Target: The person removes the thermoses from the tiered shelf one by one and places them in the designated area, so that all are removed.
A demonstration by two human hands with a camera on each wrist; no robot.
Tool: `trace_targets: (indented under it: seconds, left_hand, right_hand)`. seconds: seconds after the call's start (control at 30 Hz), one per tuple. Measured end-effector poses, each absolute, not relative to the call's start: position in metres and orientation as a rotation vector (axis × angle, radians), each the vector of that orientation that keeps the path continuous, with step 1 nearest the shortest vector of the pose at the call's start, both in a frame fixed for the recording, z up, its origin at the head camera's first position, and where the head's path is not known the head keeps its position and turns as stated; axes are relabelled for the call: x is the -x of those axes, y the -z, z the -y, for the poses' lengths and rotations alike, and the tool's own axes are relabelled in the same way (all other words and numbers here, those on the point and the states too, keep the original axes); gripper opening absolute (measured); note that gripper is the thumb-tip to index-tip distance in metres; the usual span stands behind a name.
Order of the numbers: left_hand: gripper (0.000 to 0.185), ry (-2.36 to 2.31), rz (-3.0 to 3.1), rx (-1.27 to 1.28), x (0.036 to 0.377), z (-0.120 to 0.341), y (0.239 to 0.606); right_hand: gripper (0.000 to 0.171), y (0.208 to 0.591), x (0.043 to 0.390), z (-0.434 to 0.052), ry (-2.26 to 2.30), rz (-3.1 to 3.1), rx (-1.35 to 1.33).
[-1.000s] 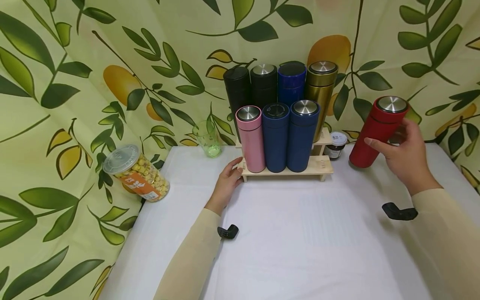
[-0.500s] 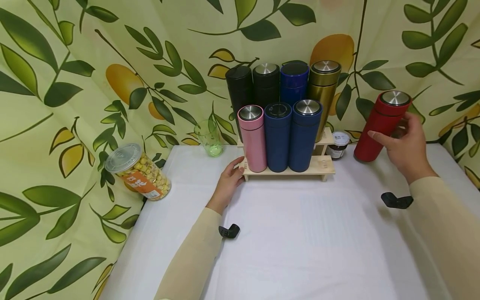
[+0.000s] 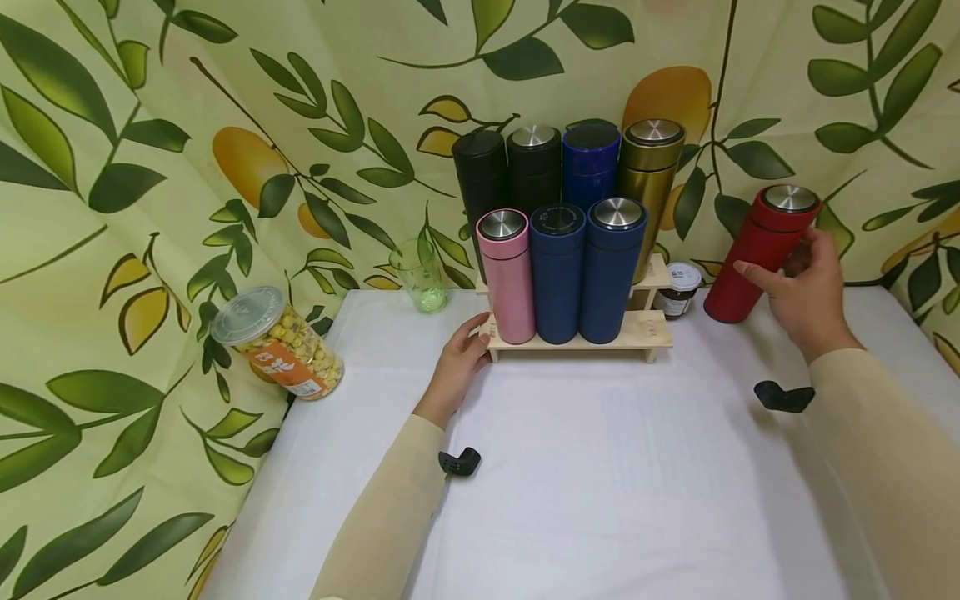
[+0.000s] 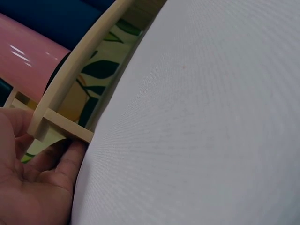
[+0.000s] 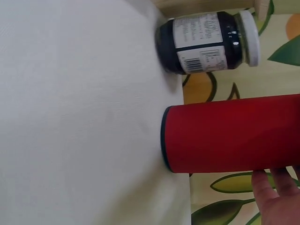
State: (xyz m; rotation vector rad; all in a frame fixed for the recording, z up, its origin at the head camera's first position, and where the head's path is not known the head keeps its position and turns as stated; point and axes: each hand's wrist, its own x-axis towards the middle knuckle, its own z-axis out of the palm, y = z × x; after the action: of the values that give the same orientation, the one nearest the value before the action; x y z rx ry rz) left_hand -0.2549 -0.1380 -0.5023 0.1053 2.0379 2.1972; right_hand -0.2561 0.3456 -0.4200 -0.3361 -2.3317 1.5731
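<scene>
My right hand (image 3: 813, 292) grips a red thermos bottle (image 3: 757, 254) with a steel lid, thumb on its near side. In the right wrist view the red thermos (image 5: 229, 133) has its base at the white tabletop; whether it touches is unclear. At the left end of a two-step wooden rack (image 3: 577, 343), my left hand (image 3: 457, 367) holds the lower board. Its fingers curl at the rack's end (image 4: 68, 124) in the left wrist view. On the front step stand a pink thermos (image 3: 506, 283) and two navy ones (image 3: 557, 279). Behind them are black, blue and gold (image 3: 651, 183) bottles.
A small dark jar (image 3: 677, 292) with a white lid stands between the rack and the red thermos. Left of the rack is a green clear glass (image 3: 422, 279). A popcorn tub (image 3: 281, 346) sits at the table's left edge. A leaf-patterned cloth (image 3: 337, 125) hangs behind.
My right hand has moved the red thermos slightly back, and its base now sits closer to the rear edge. My left hand stays at the rack's end.
</scene>
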Motion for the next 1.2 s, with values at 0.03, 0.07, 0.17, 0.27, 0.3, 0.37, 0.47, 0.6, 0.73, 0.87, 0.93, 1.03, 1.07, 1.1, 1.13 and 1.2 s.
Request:
trace_targets:
  seconds: [0.03,0.07,0.17,0.27,0.3,0.37,0.47,0.6,0.73,0.87,0.93,1.03,1.07,1.1,1.13,1.2]
  left_hand:
    - [0.047,-2.197,-2.039,-0.106,0.255,0.138,0.503]
    - [0.047,-2.195,-2.041,-0.108,0.255,0.138,0.503]
    - [0.047,-2.191,-2.044,-0.11,0.255,0.139,0.504]
    - [0.047,-2.19,-2.042,-0.109,0.254,0.14,0.503]
    - [0.047,-2.191,-2.039,-0.107,0.254,0.14,0.503]
    - [0.048,-2.187,-2.036,-0.106,0.254,0.14,0.504]
    - [0.048,-2.177,-2.042,-0.108,0.254,0.14,0.505]
    - [0.048,-2.175,-2.059,-0.13,0.255,0.14,0.505]
    - [0.048,-2.177,-2.067,-0.13,0.255,0.14,0.505]
    - [0.048,-2.172,-2.064,-0.109,0.254,0.142,0.506]
    - [0.047,-2.172,-2.064,-0.109,0.254,0.142,0.506]
    - [0.047,-2.176,-2.063,-0.111,0.254,0.143,0.506]
    - [0.047,-2.179,-2.061,-0.114,0.254,0.142,0.506]
    - [0.047,-2.18,-2.061,-0.119,0.254,0.142,0.506]
    - [0.048,-2.181,-2.06,-0.125,0.255,0.142,0.505]
    - [0.048,-2.18,-2.058,-0.135,0.256,0.142,0.505]
  right_hand:
    - [0.081,0.421,0.256,-0.346,-1.584,2.324,0.337]
    - [0.081,0.422,0.257,-0.346,-1.595,2.315,0.336]
    - [0.081,0.424,0.257,-0.346,-1.607,2.31,0.325]
    - [0.082,0.424,0.257,-0.345,-1.6,2.313,0.317]
    - [0.082,0.424,0.257,-0.345,-1.6,2.314,0.317]
    - [0.081,0.425,0.255,-0.345,-1.609,2.316,0.323]
    - [0.081,0.425,0.253,-0.346,-1.62,2.322,0.336]
    - [0.081,0.422,0.249,-0.347,-1.597,2.35,0.349]
    - [0.083,0.418,0.244,-0.347,-1.567,2.371,0.365]
    - [0.082,0.411,0.237,-0.345,-1.569,2.348,0.374]
    - [0.078,0.404,0.233,-0.344,-1.57,2.307,0.364]
    - [0.072,0.392,0.228,-0.341,-1.564,2.217,0.349]
    - [0.069,0.388,0.226,-0.34,-1.563,2.184,0.345]
    - [0.067,0.384,0.225,-0.339,-1.56,2.152,0.34]
    - [0.065,0.38,0.223,-0.337,-1.553,2.119,0.335]
    - [0.062,0.374,0.221,-0.334,-1.55,2.065,0.323]
